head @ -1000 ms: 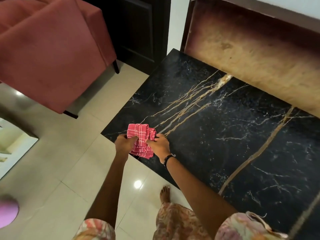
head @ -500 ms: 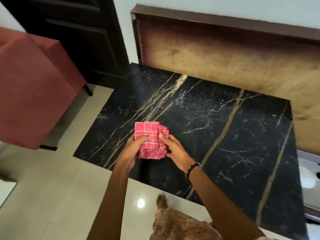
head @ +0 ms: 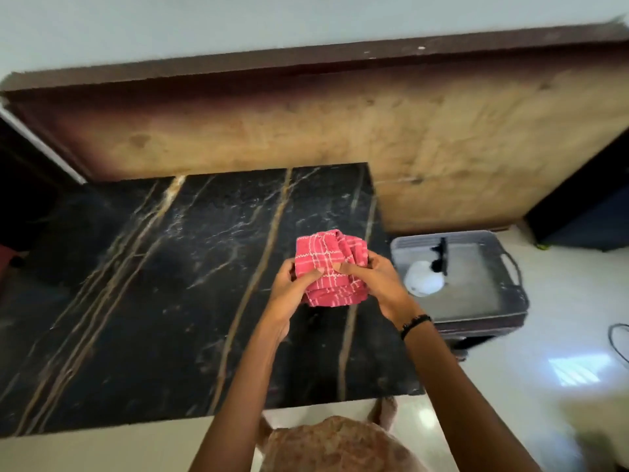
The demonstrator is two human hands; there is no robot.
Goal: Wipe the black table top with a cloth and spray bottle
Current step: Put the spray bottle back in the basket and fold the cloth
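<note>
Both hands share the grip on a bunched red cloth with a white check pattern: the left hand curls round its left and lower side with the thumb pressed onto the front face, and the right hand closes on its right side, thumb laid across the front towards the left one. Neither hand holds anything else. The cloth sits between the two palms, raised above the right part of the black marble table top with tan and white veins; I cannot tell whether its lower folds touch the stone. It is folded into a thick wad, its long axis running near to far, with the flatter checked face towards the person and the loose crumpled folds at the far right corner. Just right of the table, on the pale tiled floor, stands a grey plastic crate with a handle; a white spray bottle with a black trigger head lies on it. A long wooden board leans along the wall behind.
</note>
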